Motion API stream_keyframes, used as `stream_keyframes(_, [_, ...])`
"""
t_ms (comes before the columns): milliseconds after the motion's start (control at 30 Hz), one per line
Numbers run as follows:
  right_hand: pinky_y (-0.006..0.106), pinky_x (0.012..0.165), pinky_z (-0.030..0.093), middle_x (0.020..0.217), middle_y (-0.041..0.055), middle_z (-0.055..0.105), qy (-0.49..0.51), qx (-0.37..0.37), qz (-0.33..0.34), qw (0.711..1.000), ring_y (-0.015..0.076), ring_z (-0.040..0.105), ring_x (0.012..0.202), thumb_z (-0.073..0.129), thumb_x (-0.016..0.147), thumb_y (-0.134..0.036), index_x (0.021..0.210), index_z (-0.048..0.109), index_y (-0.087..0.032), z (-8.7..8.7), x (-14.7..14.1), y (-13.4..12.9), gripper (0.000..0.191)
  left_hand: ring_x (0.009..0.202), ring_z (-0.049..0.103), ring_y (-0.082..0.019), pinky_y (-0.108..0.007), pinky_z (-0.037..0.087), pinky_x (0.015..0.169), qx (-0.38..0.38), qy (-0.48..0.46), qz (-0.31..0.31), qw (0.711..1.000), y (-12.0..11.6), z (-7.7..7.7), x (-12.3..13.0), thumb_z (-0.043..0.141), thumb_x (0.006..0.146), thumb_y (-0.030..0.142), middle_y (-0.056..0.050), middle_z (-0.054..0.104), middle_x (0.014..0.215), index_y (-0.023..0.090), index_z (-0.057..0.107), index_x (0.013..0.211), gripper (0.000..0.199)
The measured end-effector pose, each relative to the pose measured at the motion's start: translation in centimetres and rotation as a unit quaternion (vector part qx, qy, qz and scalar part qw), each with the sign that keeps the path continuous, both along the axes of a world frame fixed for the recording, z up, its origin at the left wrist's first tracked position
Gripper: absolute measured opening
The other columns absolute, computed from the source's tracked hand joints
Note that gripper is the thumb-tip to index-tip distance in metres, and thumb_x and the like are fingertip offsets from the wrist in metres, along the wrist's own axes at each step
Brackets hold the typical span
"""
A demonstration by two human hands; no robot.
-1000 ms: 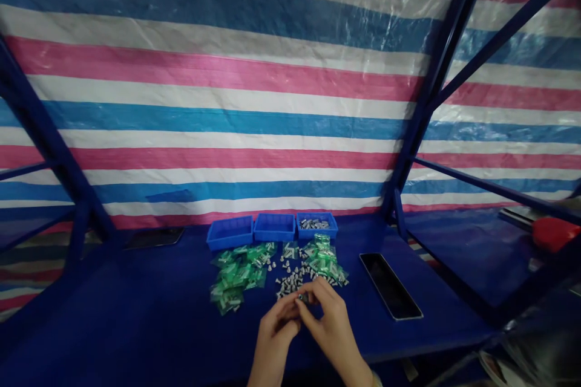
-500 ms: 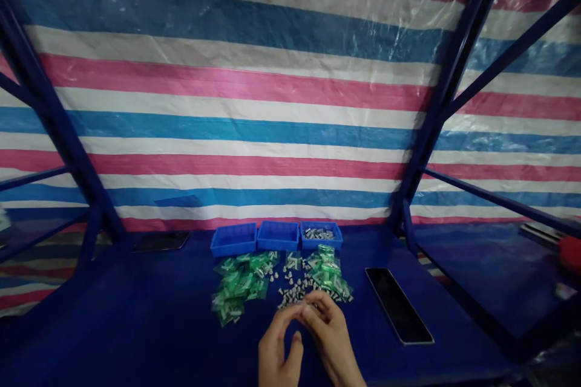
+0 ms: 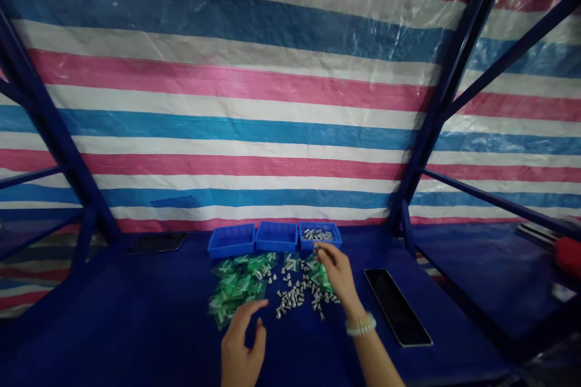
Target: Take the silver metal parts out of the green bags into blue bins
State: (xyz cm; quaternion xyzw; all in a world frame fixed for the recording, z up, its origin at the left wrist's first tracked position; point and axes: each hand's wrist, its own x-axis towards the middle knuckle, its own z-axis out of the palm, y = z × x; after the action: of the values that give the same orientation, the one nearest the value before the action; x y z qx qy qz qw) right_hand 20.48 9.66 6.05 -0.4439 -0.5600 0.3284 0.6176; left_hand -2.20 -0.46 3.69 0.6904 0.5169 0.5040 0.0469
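Right hand (image 3: 338,272) extended over blue bin (image 3: 336,240), grip pinched; left hand (image 3: 240,344) open near green bags (image 3: 233,290).

Passage afforded: blue tabletop (image 3: 299,344) before loose metal screws (image 3: 288,305). Access to blue plastic bins (image 3: 231,240) obstructed by green plastic packets (image 3: 238,281).

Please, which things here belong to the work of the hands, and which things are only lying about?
Part of the work:
left hand
right hand
loose metal fittings
green plastic packets
blue bin of metal fittings
two other blue bins

Lying about:
black phone
dark phone behind
red object
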Motion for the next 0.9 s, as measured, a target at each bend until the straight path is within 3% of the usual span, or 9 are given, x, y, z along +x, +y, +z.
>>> stream_keyframes(67, [0.040,0.086,0.048,0.106,0.0141,0.068,-0.140,0.049,-0.061,0.987,0.0261,0.062,0.096,0.051,0.090,-0.034,0.106,0.067,-0.014,1.2,1.9,2.9,0.031,0.092,0.068,-0.024,-0.036,0.056,0.079,0.007,0.048,0.057,0.997,0.4,-0.8,-1.7,0.049,0.084,0.021,-0.006,0.071,0.100,0.022,0.066,0.103,0.026])
stream_keyframes(133, [0.043,0.091,0.045,0.107,0.0165,0.067,-0.289,0.039,-0.091,0.952,0.0281,0.060,0.100,0.053,0.088,-0.028,0.110,0.066,-0.012,1.8,3.2,4.7,0.030,0.089,0.068,-0.026,-0.039,0.056,0.077,-0.005,0.093,0.120,0.988,0.6,-1.4,-3.1,0.049,0.085,0.025,-0.007,0.071,0.098,0.021,0.066,0.101,0.025])
stream_keyframes(233, [0.042,0.093,0.044,0.111,0.0170,0.065,-0.414,0.029,-0.095,0.905,0.0292,0.057,0.106,0.054,0.088,-0.023,0.114,0.063,-0.012,1.0,3.7,4.8,0.030,0.081,0.067,-0.027,-0.040,0.055,0.071,-0.050,0.138,0.184,0.972,0.6,-1.7,-4.6,0.049,0.086,0.032,-0.008,0.069,0.090,0.019,0.064,0.095,0.022])
stream_keyframes(400, [0.038,0.089,0.045,0.103,0.0102,0.067,-0.409,0.050,-0.052,0.910,0.0255,0.059,0.099,0.046,0.093,-0.024,0.106,0.064,-0.016,-1.8,3.1,0.0,0.023,0.077,0.064,-0.025,-0.036,0.052,0.067,-0.096,0.189,0.156,0.965,0.7,-1.5,-4.7,0.044,0.090,0.031,-0.006,0.067,0.083,0.020,0.061,0.086,0.021])
stream_keyframes(500, [0.039,0.085,0.046,0.097,0.0087,0.066,-0.404,0.036,-0.071,0.911,0.0253,0.059,0.092,0.044,0.095,-0.025,0.104,0.063,-0.019,-3.3,3.6,-3.5,0.022,0.080,0.063,-0.025,-0.037,0.051,0.071,-0.093,0.204,0.138,0.965,0.6,-1.6,-4.5,0.042,0.090,0.027,-0.007,0.067,0.085,0.020,0.061,0.086,0.022])
stream_keyframes(600, [0.041,0.084,0.045,0.094,0.0094,0.065,-0.412,0.016,-0.108,0.905,0.0269,0.060,0.090,0.044,0.095,-0.027,0.103,0.062,-0.019,-4.9,4.7,-6.1,0.021,0.081,0.064,-0.025,-0.038,0.052,0.071,-0.080,0.204,0.160,0.962,0.1,-2.1,-4.7,0.041,0.091,0.029,-0.008,0.066,0.091,0.019,0.062,0.094,0.023])
stream_keyframes(733, [0.042,0.083,0.047,0.096,0.0113,0.062,-0.425,-0.004,-0.146,0.893,0.0290,0.059,0.093,0.044,0.094,-0.027,0.106,0.060,-0.019,-6.8,5.1,-7.9,0.021,0.070,0.065,-0.022,-0.032,0.052,0.059,-0.101,0.199,0.168,0.960,-0.8,-2.9,-5.0,0.039,0.092,0.032,-0.006,0.066,0.081,0.020,0.061,0.092,0.025])
stream_keyframes(900, [0.041,0.082,0.049,0.102,0.0116,0.060,-0.416,-0.001,-0.137,0.899,0.0277,0.059,0.094,0.042,0.094,-0.023,0.110,0.058,-0.020,-7.3,3.4,-8.2,0.023,0.075,0.067,-0.023,-0.034,0.054,0.065,-0.078,0.208,0.121,0.967,-1.1,-2.9,-3.6,0.038,0.094,0.030,-0.006,0.069,0.082,0.021,0.062,0.088,0.026])
